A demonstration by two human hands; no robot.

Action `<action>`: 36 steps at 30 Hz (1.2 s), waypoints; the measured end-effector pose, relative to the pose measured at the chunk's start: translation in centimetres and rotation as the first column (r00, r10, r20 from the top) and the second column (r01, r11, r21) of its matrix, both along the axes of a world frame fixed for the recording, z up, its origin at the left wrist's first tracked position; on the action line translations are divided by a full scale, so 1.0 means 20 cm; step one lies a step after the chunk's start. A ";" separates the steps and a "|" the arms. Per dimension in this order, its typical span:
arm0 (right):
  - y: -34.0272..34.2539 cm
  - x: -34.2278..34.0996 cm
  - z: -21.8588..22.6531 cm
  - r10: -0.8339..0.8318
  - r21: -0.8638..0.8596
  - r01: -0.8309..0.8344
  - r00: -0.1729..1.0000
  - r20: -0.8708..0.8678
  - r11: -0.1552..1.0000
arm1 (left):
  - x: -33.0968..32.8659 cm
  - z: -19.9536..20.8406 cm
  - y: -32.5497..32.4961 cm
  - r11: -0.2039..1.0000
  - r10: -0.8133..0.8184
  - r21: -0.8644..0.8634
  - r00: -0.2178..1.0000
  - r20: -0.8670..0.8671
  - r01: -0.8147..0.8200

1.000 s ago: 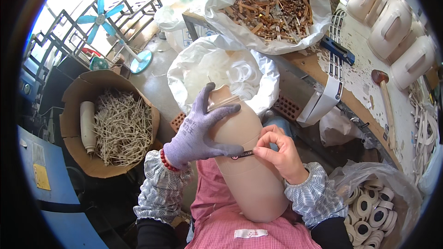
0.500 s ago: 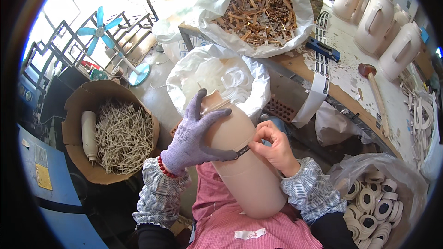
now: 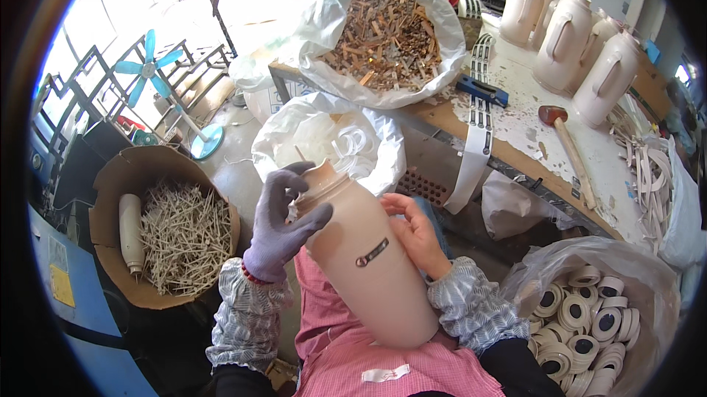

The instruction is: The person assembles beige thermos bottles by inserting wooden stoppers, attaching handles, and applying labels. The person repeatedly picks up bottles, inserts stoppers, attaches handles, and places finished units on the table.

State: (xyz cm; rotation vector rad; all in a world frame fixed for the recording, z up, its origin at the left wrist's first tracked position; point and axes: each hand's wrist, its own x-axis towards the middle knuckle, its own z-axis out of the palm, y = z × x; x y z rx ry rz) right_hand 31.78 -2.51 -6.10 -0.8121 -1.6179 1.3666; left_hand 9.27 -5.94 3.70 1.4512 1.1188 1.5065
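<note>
A pale beige jug body (image 3: 383, 290), a thermos jug by its shape, leans tilted on my lap with its spouted neck up and away to the left. Stuck to its front is a small dark label strip (image 3: 373, 253). My left hand (image 3: 278, 224), in a grey-purple glove, curls round the upper left side by the neck, thumb against the shoulder. Bare, my right hand (image 3: 421, 236) lies along the upper right side, its fingers bent round the jug and their tips partly hidden behind it.
Beyond the jug stands a white-lined bin (image 3: 394, 150) of clear plastic strips. The workbench (image 3: 526, 128) bears a bag of brown scraps (image 3: 390, 43), a label roll strip (image 3: 475, 132), a mallet (image 3: 571, 146) and several jugs (image 3: 563, 40). Boxes flank me: sticks (image 3: 184, 239) left, white rings (image 3: 582, 353) right.
My right hand has left the label and moved to the jug's right side. My left hand has shifted up to the neck, its thumb off the label, which now shows fully.
</note>
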 end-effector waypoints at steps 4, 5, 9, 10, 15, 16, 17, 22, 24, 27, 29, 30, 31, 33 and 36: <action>0.08 -0.04 -0.08 0.064 -0.413 -0.141 0.979 -0.195 0.900 | -0.05 0.05 -0.04 0.989 -0.084 0.136 0.961 0.264 0.049; 0.10 -0.05 -0.07 0.121 -0.553 -0.256 0.956 -0.269 0.793 | -0.08 0.08 -0.05 0.986 -0.119 0.152 0.941 0.316 0.073; 0.15 -0.18 0.09 0.184 -0.501 -0.396 0.888 -0.421 0.769 | -0.24 0.30 -0.09 0.970 -0.054 0.242 0.978 0.203 0.004; 0.17 -0.24 0.15 0.164 -0.451 -0.359 0.895 -0.415 0.817 | -0.28 0.36 -0.13 0.960 0.046 0.270 0.995 0.092 -0.069; -0.07 -0.60 0.21 0.133 0.155 -0.092 0.952 -0.276 0.984 | -0.56 0.56 -0.30 0.865 0.496 0.316 0.758 -0.423 -0.390; -0.08 -0.64 0.17 0.214 0.284 -0.135 0.939 -0.270 0.949 | -0.61 0.54 -0.32 0.850 0.527 0.351 0.651 -0.547 -0.394; -0.09 -0.66 0.12 0.332 0.247 -0.261 0.889 -0.316 0.933 | -0.65 0.51 -0.34 0.886 0.461 0.276 0.634 -0.621 -0.373; 0.58 -0.67 -0.27 0.243 0.051 -0.241 0.970 -0.026 0.969 | -0.76 0.26 -0.47 0.791 0.610 0.262 0.680 -0.407 -0.553; 0.93 -0.68 -0.45 -0.360 0.717 -0.037 0.846 0.393 0.696 | -0.78 0.19 -0.52 0.697 0.690 0.254 0.530 -0.493 -0.671; 1.24 -0.62 -0.64 -0.629 0.765 -0.346 0.435 0.644 0.544 | -0.82 0.17 -0.53 0.701 0.688 0.221 0.564 -0.456 -0.678; 1.30 -0.60 -0.67 -0.634 0.778 -0.340 0.452 0.628 0.528 | -0.83 0.17 -0.53 0.738 0.666 0.467 0.419 -0.616 -0.487; 1.29 -0.59 -0.65 -0.625 0.828 -0.295 0.550 0.555 0.477 | -0.83 0.17 -0.56 0.729 0.654 0.364 0.432 -0.620 -0.580; 1.27 -0.58 -0.63 -0.558 0.843 -0.204 0.669 0.491 0.497 | -0.85 0.17 -0.56 0.742 0.631 0.272 0.499 -0.594 -0.613; 1.21 -0.57 -0.55 -0.392 0.695 -0.056 0.792 0.469 0.717 | -0.89 0.14 -0.58 0.749 0.554 0.124 0.513 -0.656 -0.651; 1.14 -0.53 -0.43 -0.248 0.486 -0.032 0.829 0.501 0.873 | -1.01 0.08 -0.59 0.741 0.406 0.026 0.417 -0.813 -0.671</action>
